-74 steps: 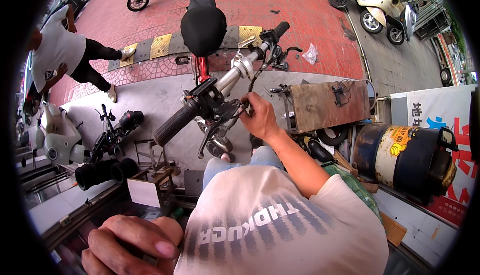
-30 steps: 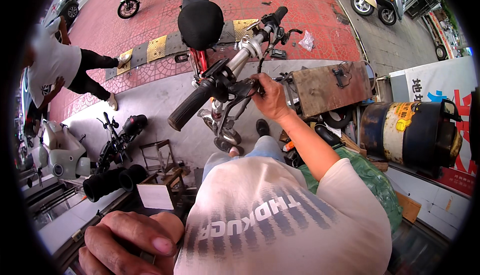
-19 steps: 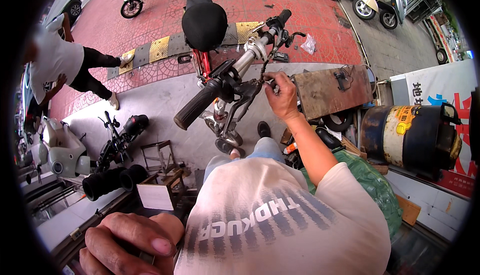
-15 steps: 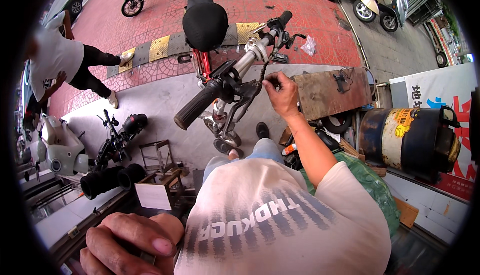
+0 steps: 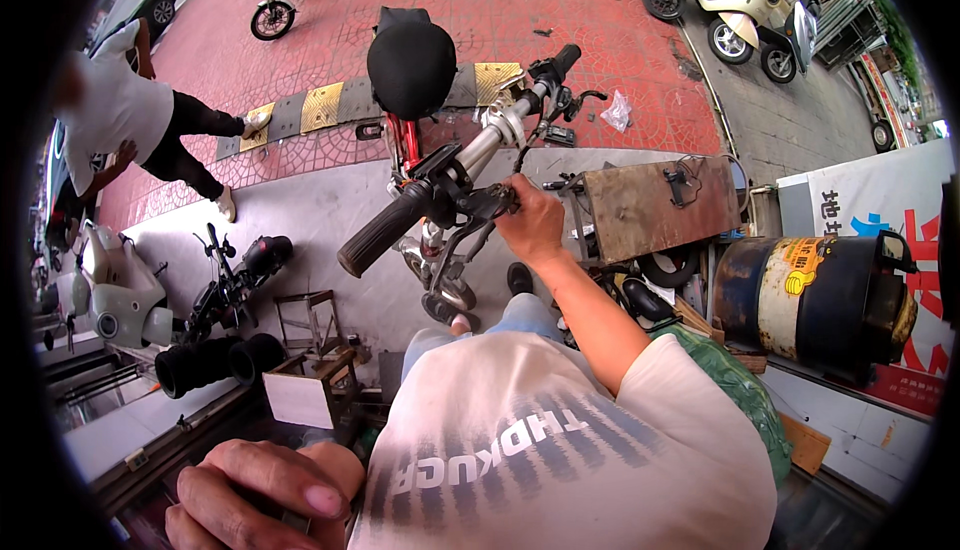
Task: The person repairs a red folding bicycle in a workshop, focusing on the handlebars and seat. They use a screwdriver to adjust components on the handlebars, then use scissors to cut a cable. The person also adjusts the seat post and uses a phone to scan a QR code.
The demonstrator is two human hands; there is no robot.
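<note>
Nearest, at the lower left, is the left hand (image 5: 262,495), its fingers curled inward; whether it holds anything cannot be told. Beside it is the wearer's pale T-shirt (image 5: 560,430), striped with dark print. Beyond the shirt, the right hand (image 5: 533,220) has its thumb and fingertips pressed together on the inner end of the brake lever assembly (image 5: 487,202); the fingers hide the exact part pinched. That assembly sits on the handlebar (image 5: 483,149), just beside the ribbed black grip (image 5: 383,235), which slants toward the lower left. Right of the hand, near it, stands a box with a worn brown top (image 5: 655,210), and farther right a dark drum with a pale band (image 5: 800,295) lies on its side. Past the handlebar are the red frame (image 5: 404,142) and the black saddle (image 5: 411,68). Farther off, a yellow-and-black speed bump (image 5: 322,108) crosses red paving (image 5: 330,15), and a cream scooter (image 5: 745,12) is parked at upper right
</note>
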